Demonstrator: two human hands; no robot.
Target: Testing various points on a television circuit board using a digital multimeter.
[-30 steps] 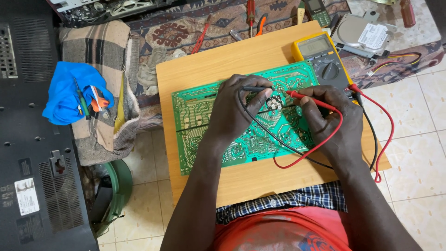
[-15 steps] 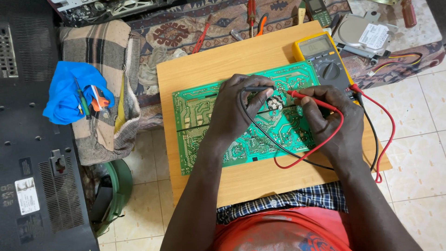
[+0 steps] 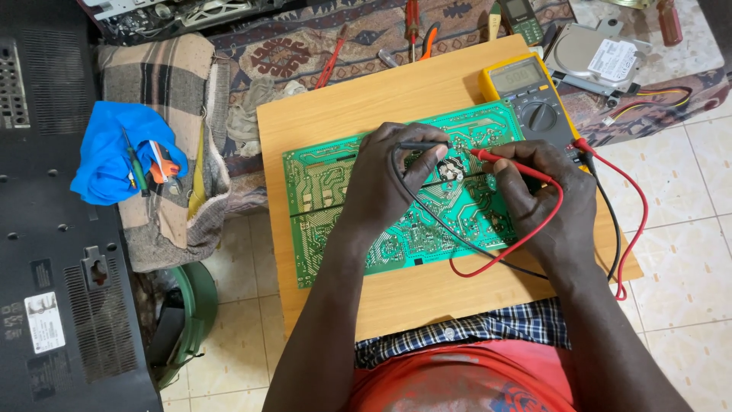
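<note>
Head view, looking down at a light wooden board (image 3: 366, 114) laid across the person's lap. A large green printed circuit board (image 3: 335, 198), solder side up, lies flat on it, long edge running left to right.

Left hand (image 3: 389, 179): rests palm down on the middle of the circuit board, fingers curled closed around a black test probe (image 3: 423, 144). The probe lies nearly level, its tip pointing right toward a dark round cluster of solder points (image 3: 450, 169). Its black lead (image 3: 457, 236) runs from under the hand, across the green board, toward the right.

Right hand (image 3: 545, 194): sits on the right end of the circuit board, fingers pinched shut on a red test probe (image 3: 507, 160). The tip points left, close to the same cluster, so the two tips are near each other. Whether either tip touches the board cannot be told. The red lead (image 3: 534, 236) loops below the right hand.

A yellow digital multimeter (image 3: 530, 95) lies on the wooden board just beyond the circuit board's far right corner, next to the right hand.

Compared with half a second and one second ago: both hands hold the same grips in the same places, and the circuit board, leads and multimeter have not shifted.
</note>
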